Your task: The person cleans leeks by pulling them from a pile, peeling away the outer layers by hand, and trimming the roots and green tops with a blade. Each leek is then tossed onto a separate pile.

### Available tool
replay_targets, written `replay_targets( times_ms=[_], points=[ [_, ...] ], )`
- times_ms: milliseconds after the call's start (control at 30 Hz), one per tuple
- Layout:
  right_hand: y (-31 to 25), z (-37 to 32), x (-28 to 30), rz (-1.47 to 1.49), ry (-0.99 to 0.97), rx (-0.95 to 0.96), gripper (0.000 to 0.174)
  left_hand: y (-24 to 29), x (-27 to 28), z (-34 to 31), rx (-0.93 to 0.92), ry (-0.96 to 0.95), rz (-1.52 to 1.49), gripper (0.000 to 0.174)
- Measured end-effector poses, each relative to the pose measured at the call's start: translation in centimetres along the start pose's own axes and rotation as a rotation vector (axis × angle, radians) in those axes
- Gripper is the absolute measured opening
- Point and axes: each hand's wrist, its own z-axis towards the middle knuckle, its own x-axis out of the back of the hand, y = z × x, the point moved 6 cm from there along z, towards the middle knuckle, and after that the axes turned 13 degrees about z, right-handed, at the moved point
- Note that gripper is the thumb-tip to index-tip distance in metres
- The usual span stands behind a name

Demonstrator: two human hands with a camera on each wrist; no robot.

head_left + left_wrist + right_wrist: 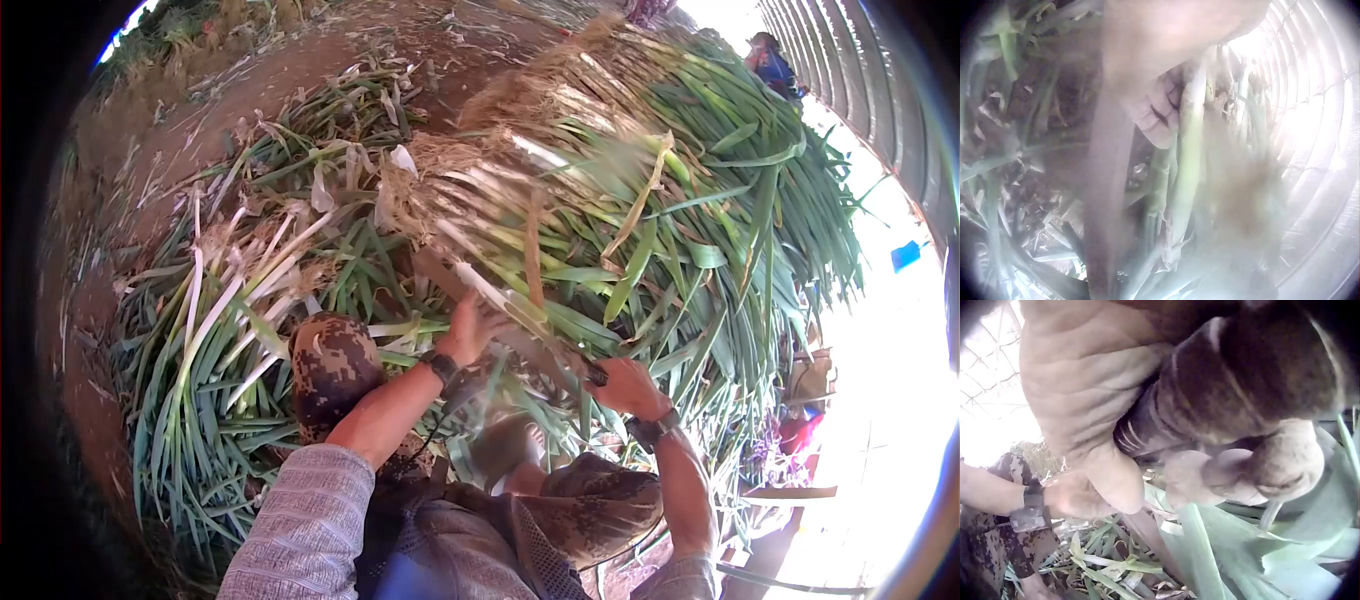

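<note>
My right hand (632, 388) grips a dark, ridged handle (1210, 381), fingers and thumb wrapped round it. From the handle a long flat blade (540, 350) runs up and left, past my left hand (470, 330). In the left wrist view the blade (1109, 200) is blurred, and beside it the curled fingers (1159, 119) of my left hand hold a leek stalk (1188, 150). The stalk's white part (480, 286) shows just above that hand in the head view. Part of the left hand's grip is hidden behind its palm.
A big heap of leeks (700, 180) with roots facing left fills the upper right. Another pile of leeks (200, 370) lies at the left beside a camouflage-clad knee (335, 370). Bare soil (180, 130) stretches beyond. Another person (773, 68) is at the far upper right.
</note>
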Motion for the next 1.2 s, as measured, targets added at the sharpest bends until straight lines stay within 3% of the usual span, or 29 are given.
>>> replay_targets(
  times_ms=[100,267,367,600,767,900,967,1000,1067,1100,1167,1200],
  points=[
    [-1.0,0.9,-0.1,-0.054,-0.008,0.022,0.032,-0.3,0.7,0.1,0.013,0.079,0.028,0.050],
    [-2.6,3.4,-0.4,-0.046,0.025,0.059,0.037,-0.3,-0.3,-0.4,-0.014,0.006,0.117,0.063],
    [-4.1,4.8,-0.6,-0.085,-0.050,0.054,0.042,-1.4,0.8,0.4,0.025,0.083,0.025,0.052],
    [-7.6,7.4,-0.1,-0.085,-0.076,0.066,0.045,-2.4,2.1,0.7,0.034,0.202,0.048,0.053],
    [-9.6,8.4,0.0,-0.052,-0.082,0.105,0.045,-1.8,1.1,-0.5,0.010,0.074,0.107,0.059],
    [-8.8,7.3,-0.3,0.034,-0.107,0.116,0.043,-1.4,2.6,-0.5,0.046,0.109,0.104,0.055],
    [-7.5,6.0,0.3,0.180,-0.074,0.113,0.042,-0.6,4.2,0.5,-0.185,-0.022,0.094,0.047],
    [-6.2,5.7,0.2,0.147,-0.061,0.084,0.044,-0.9,5.7,1.4,-0.178,-0.027,0.097,0.047],
    [-2.0,5.7,-2.2,0.168,-0.072,0.106,0.045,1.4,9.1,3.4,-0.479,0.146,0.590,0.042],
    [-0.6,5.5,-3.2,0.183,-0.086,0.137,0.045,2.2,10.2,4.5,-0.500,0.112,0.636,0.028],
    [0.0,4.7,-4.1,0.190,-0.107,0.102,0.047,6.6,4.2,-0.4,-0.258,0.369,0.289,0.024],
    [-0.5,4.1,-4.3,0.182,-0.118,0.069,0.048,6.7,4.8,0.7,-0.254,0.361,0.304,0.024]
  ],
)
